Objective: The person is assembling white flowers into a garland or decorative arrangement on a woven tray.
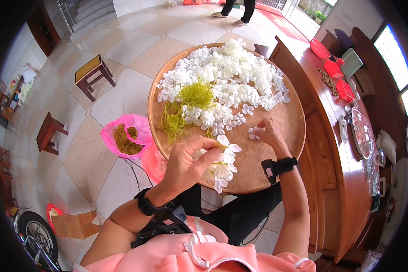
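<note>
My left hand (193,158) pinches a thin green stem strung with white artificial blossoms (226,163), which hang over the near part of a round woven bamboo tray (255,170). At the tray's right side my right hand (272,132) has its fingertips closed on a loose white flower piece (253,132). A broad heap of white flower pieces (234,74) covers the tray's far half. Two clumps of yellow-green plastic stems (196,94) lie at its left, partly over the flowers. The tray rests about my lap.
A pink plastic bag (125,136) with more stems stands left of the tray, beside a pink basin (153,165). Two wooden stools (95,74) stand farther left. A long wooden counter (326,136) runs along the right. Another person's legs (238,10) are at the far side.
</note>
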`<state>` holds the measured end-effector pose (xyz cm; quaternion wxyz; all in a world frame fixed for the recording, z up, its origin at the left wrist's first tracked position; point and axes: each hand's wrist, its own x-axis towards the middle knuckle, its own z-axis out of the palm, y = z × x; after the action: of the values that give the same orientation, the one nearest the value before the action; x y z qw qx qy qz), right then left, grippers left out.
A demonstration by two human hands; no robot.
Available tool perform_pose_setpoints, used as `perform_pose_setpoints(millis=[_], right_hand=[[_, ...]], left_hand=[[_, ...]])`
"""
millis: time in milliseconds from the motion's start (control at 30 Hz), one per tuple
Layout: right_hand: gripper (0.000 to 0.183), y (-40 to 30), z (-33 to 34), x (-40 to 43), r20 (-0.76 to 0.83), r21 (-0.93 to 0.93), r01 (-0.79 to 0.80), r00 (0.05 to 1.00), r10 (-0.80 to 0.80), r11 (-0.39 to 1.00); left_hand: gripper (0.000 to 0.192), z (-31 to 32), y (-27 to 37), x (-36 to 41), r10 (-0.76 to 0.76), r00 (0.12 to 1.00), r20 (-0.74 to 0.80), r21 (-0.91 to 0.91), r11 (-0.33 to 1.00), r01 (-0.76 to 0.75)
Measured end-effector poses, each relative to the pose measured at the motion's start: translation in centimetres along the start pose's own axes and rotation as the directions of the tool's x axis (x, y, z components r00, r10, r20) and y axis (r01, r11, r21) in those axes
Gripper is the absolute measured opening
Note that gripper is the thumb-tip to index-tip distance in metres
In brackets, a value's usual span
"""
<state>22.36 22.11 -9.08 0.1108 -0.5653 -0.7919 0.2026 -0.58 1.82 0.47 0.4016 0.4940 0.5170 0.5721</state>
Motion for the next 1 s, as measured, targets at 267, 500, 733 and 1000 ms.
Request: perform_pose_setpoints(millis=[267,500,733,1000], right_hand=[[0.031,1.3,1.9,-0.2,0.036,0.162,0.045,0.998,-0.052,0.986],[0.023,-3.4,-3.3,-3.8,0.028,0.141,0.129,0.991,-0.134,0.982],[0.019,-10.8,-7.6,-8.2,-0.227,0.469,0.404,0.914,-0.336,0.785],[0.012,-14.1,-7.9,-12.6,-0.155,0.727,0.325,0.936,-0.316,0.604]], left_hand=[[0.013,-0.2,-0.2,-0.1,0.011,0.999,0.040,0.132,0.991,-0.016],[0.012,0.0,0.0,-1.3,0.221,0.970,0.103,0.232,0.943,-0.239],[0.012,0.9,0.4,-0.3,0.347,0.906,0.242,0.365,0.833,-0.416],[0.010,2.0,0.5,-0.6,0.405,0.900,0.159,0.335,0.835,-0.435]])
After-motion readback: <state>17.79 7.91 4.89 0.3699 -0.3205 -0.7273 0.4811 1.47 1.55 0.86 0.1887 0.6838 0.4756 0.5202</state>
